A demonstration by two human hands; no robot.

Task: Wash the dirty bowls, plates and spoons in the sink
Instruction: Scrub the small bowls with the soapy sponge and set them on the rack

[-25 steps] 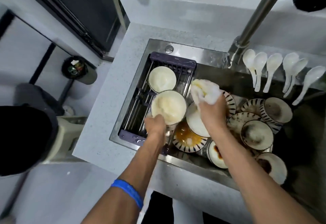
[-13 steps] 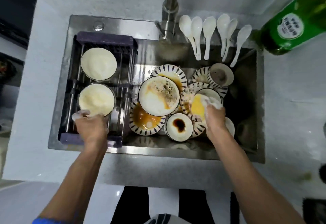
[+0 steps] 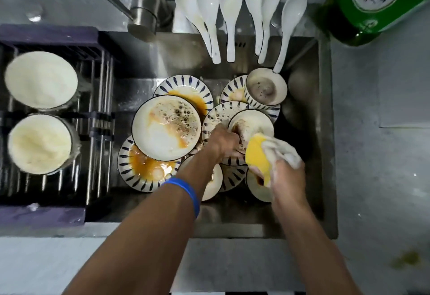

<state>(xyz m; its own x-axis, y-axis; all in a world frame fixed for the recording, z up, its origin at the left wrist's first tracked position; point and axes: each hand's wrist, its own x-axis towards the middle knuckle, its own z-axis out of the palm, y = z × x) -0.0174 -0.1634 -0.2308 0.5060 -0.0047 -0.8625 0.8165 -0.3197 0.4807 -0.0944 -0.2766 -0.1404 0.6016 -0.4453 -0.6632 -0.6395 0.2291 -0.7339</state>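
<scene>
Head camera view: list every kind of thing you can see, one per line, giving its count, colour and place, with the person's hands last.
Spoons: six, white, sink's back ledge.
Foamy bowls: two, white, in rack.
Rack: one, purple, sink's left side.
Dirty plates and bowls: a stack, white and blue-striped, sink basin.
Tap: one, steel, behind basin.
Bottle: one, green, counter, top right.
Sponge: one, yellow, in right hand.
Left hand: grips dirty bowl.
Right hand: holds sponge.
</scene>
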